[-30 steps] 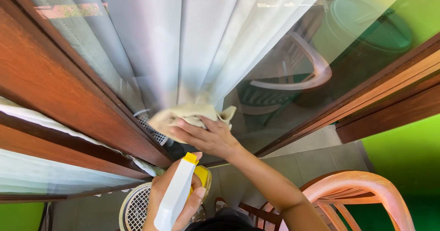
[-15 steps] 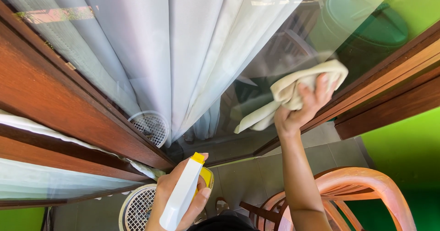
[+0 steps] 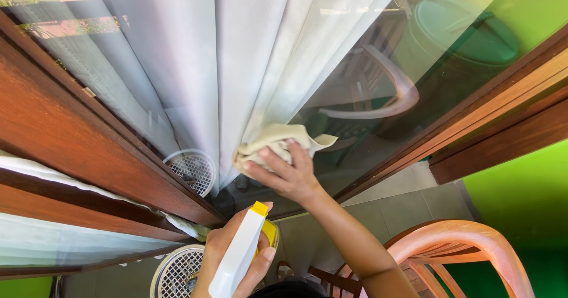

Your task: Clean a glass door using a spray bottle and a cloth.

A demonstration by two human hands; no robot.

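Item: two hands at a glass pane, one with cloth, one with spray bottle.

Right hand: fingers spread flat, pressing a cream cloth against the glass pane, low on the pane, just right of the white curtain hanging behind it. Left hand: closed around a white spray bottle with yellow nozzle, held below the cloth, apart from the glass. Surroundings: brown wooden frame left and right of the pane; round white mesh basket on the grey tiled floor; orange chair at lower right; green wall beside it.
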